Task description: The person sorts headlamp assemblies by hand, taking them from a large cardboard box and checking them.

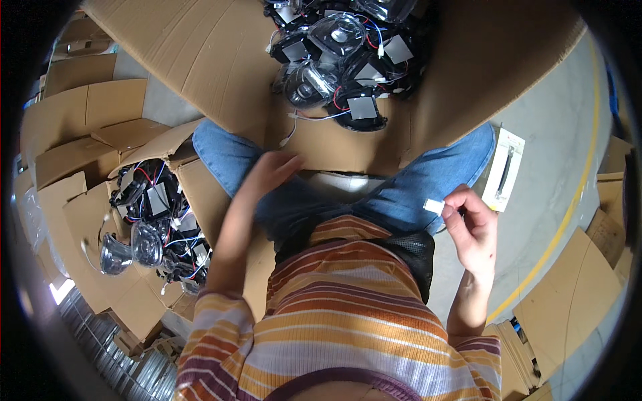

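My right hand (472,224) is raised over my right thigh, thumb and fingers pinching a small white rectangular piece (434,206). Whether that piece is a sticker or a tag I cannot tell. My left hand (273,172), slightly blurred, is over my left thigh near the large box's near edge, fingers stretched out and holding nothing I can see. In front of me a large cardboard box (194,60) contains several black lamp units (338,35) with clear lenses, silver-grey square plates and red, blue and white wires ending in white connectors.
At my left stands another cardboard box (144,294) of similar lamp units (157,197). A white package (505,170) with a long black shape lies beside my right knee. Flattened cardboard (568,301) lies at right, past a yellow floor line (560,234). More cartons (87,107) stand far left.
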A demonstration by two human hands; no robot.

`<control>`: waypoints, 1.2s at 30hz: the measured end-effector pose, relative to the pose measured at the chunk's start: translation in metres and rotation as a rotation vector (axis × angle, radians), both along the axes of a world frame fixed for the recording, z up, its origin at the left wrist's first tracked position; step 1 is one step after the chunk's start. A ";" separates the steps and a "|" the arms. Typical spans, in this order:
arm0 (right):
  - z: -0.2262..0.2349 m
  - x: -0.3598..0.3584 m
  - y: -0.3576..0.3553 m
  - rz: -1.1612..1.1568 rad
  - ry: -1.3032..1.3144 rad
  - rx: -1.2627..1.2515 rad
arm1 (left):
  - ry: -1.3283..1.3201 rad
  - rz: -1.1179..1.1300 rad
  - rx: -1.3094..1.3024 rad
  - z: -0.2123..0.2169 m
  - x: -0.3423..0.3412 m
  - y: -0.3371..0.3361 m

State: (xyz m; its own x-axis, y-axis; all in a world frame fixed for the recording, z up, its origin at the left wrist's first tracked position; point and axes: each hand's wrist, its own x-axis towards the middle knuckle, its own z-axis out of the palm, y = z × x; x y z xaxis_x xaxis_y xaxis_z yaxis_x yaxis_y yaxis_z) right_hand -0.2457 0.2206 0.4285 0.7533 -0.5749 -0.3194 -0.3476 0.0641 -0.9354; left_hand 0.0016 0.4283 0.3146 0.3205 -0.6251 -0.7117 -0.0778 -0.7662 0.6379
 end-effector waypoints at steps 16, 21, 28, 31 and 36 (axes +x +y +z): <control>-0.016 0.021 -0.008 -0.062 0.154 0.150 | -0.506 0.773 -0.057 -0.269 -0.019 -0.109; -0.021 0.022 -0.009 -0.054 0.182 0.164 | -0.396 0.791 0.446 -0.218 -0.010 -0.155; -0.020 0.028 -0.006 -0.014 0.207 0.177 | -0.272 1.034 -0.143 -0.205 -0.019 -0.145; -0.023 0.026 -0.003 0.016 0.198 0.173 | -0.111 0.848 -0.536 -0.146 -0.037 -0.143; -0.016 0.035 0.002 0.112 0.188 0.127 | -0.236 0.475 -0.824 -0.076 -0.024 -0.133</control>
